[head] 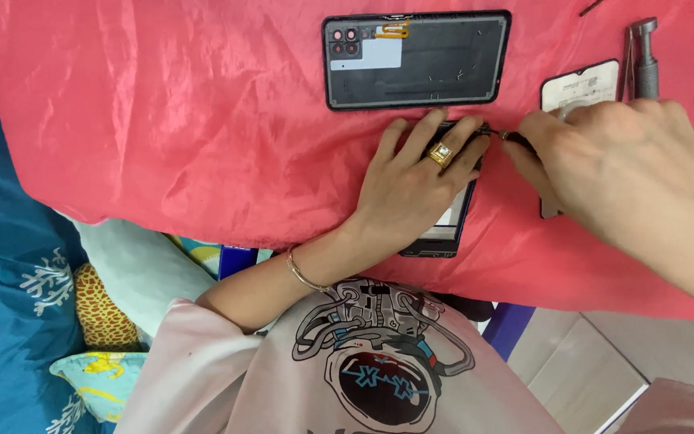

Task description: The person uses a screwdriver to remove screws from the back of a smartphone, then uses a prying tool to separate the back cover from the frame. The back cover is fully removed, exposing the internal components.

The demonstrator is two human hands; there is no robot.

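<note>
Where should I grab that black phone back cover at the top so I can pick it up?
Grip the black back cover by its two long edges, coming straight down from above. It lies flat and hollow side up on the red cloth, so its raised rim gives fingers hold, probably best mid-length.

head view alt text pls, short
A person's left hand presses flat on a dark opened phone on a red cloth, while the right hand holds a thin tool at its top edge. A removed back cover lies beyond.

Red cloth covers table; blue coral-print bedding beside.
</note>
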